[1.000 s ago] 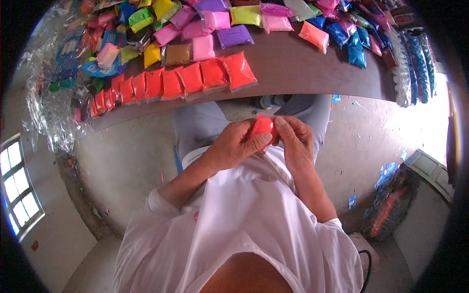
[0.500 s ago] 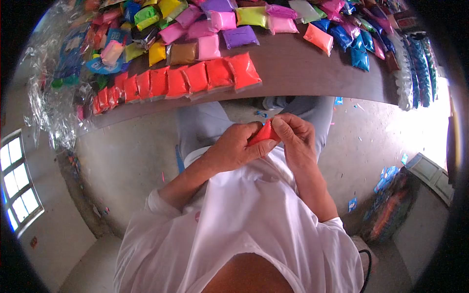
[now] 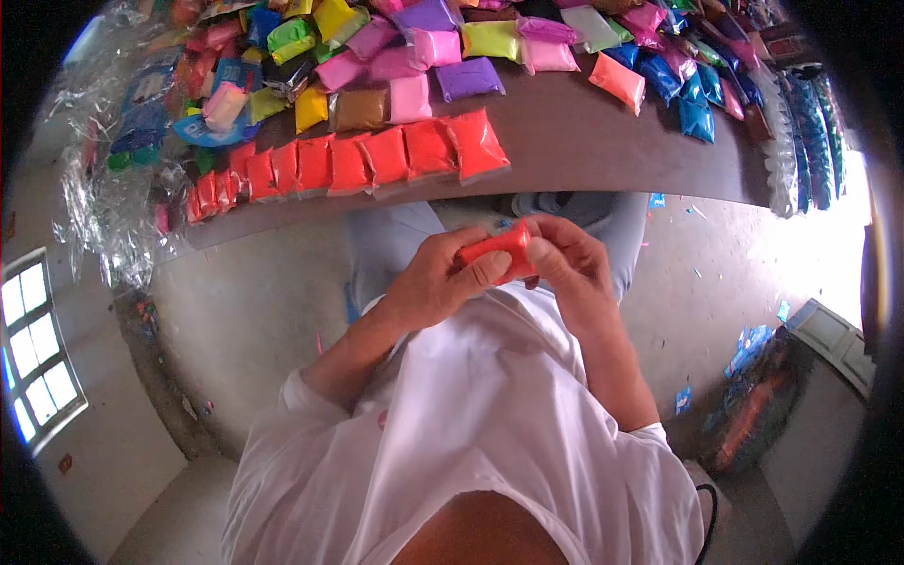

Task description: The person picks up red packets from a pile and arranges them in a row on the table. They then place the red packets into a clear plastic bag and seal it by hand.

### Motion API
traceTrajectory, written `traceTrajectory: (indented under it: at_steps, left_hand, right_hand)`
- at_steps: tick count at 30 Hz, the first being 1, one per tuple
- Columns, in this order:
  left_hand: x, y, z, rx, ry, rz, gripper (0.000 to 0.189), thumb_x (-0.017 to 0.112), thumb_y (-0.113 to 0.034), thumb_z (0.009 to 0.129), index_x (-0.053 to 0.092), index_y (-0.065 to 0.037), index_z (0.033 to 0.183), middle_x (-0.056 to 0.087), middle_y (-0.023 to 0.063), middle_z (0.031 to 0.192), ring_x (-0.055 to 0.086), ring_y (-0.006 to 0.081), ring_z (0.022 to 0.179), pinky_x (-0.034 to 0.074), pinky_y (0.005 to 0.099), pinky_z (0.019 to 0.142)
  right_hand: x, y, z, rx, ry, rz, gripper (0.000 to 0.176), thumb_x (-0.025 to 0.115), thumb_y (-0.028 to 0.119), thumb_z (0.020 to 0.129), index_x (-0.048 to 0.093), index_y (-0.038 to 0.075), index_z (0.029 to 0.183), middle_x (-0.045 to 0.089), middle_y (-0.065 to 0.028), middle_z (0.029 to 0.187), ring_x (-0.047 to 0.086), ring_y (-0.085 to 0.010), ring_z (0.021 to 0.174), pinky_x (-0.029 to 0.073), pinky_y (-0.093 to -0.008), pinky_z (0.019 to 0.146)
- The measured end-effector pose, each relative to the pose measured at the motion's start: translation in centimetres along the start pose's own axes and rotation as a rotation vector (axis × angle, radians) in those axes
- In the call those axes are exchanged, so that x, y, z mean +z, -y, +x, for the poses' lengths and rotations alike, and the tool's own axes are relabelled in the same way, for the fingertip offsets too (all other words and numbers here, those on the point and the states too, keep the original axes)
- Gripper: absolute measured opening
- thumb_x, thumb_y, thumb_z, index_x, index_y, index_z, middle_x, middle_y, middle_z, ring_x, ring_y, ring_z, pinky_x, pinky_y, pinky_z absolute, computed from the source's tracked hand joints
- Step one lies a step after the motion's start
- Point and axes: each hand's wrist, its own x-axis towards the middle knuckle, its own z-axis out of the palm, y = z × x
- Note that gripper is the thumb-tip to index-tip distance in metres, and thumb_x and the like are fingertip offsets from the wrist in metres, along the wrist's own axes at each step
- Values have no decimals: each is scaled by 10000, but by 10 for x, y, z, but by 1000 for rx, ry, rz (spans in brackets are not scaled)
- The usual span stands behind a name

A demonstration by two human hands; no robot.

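Below the table's near edge, over the lap: a red-orange packet (image 3: pixel 496 252), filled plump with matter of that colour, is held tight between the left hand (image 3: pixel 433 282) and the right hand (image 3: pixel 572 266), with thumbs and fingers closed on it from both sides. On the table (image 3: pixel 584 141), a row of red-orange packets (image 3: pixel 363 162) lies along the near edge. Behind it are mixed packets (image 3: pixel 414 66) in pink, purple, yellow and brown. Blue packets (image 3: pixel 695 99) lie toward the right end, with bare tabletop between them and the row. Crumpled clear plastic (image 3: pixel 99 202) hangs over the left end. Any printing is too small to read.
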Motion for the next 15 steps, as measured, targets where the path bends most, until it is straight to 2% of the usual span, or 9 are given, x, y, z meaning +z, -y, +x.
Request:
traceTrajectory:
  at_steps: [2, 4, 5, 9, 11, 12, 14, 15]
  left_hand:
    - [1, -3, -2, 40, -13, 21, 395, 587, -401, 872, 568, -6, 855, 468, 4, 639, 414, 65, 609, 356, 256, 520]
    - [0, -6, -4, -69, -8, -115, 363, 603, -383, 869, 578, -21, 860, 484, -16, 670, 408, 49, 622, 344, 233, 522]
    - [-1, -4, -4, -68, -10, -113, 363, 603, -383, 869, 578, -21, 860, 484, -16, 670, 408, 49, 622, 344, 233, 522]
    - [0, 1, -1, -42, -28, -313, 340, 588, -376, 885, 590, -36, 886, 499, -38, 696, 394, 28, 616, 324, 202, 513]
    - [0, -2, -1, -24, -48, -377, 339, 576, -379, 894, 593, -41, 894, 504, -45, 699, 393, 21, 614, 319, 193, 510]
    - [-1, -5, -2, -61, -62, -401, 347, 557, -383, 904, 596, -38, 902, 512, -40, 701, 399, 21, 610, 322, 192, 508]
    - [-3, -6, -2, -95, -80, -424, 357, 538, -387, 914, 599, -35, 910, 520, -35, 702, 405, 20, 607, 326, 192, 507]
    - [-5, -4, -2, -106, -84, -402, 377, 518, -398, 921, 600, -31, 929, 534, -27, 713, 421, 23, 612, 340, 192, 513]
  right_hand:
    - [4, 1, -1, 32, 12, -210, 226, 583, 137, 897, 594, -40, 1037, 623, -48, 878, 570, -94, 757, 483, -242, 656]
    - [3, -7, 0, -50, -2, -184, 224, 586, 129, 895, 593, -43, 1039, 618, -46, 869, 568, -94, 753, 482, -239, 651]
    - [3, -11, 1, -130, -18, -157, 222, 588, 121, 893, 591, -45, 1042, 613, -44, 861, 566, -94, 750, 482, -237, 646]
    - [10, -17, -1, -175, -69, -123, 213, 576, 120, 901, 592, -51, 1027, 607, -44, 851, 563, -94, 758, 478, -235, 658]
    - [14, -21, -2, -251, -100, -80, 197, 542, 83, 913, 571, -53, 1053, 598, -53, 904, 560, -94, 779, 473, -229, 677]
    - [16, -17, -2, -252, -98, -79, 197, 542, 83, 913, 571, -53, 1053, 598, -53, 904, 560, -94, 779, 473, -229, 677]
    - [20, -7, -2, -205, -15, 10, 241, 502, 1, 885, 539, -46, 1118, 568, -80, 1056, 557, -109, 864, 471, -242, 746]
    - [19, -7, -1, -206, -11, 11, 241, 502, 1, 885, 539, -46, 1118, 568, -80, 1056, 557, -109, 864, 471, -242, 746]
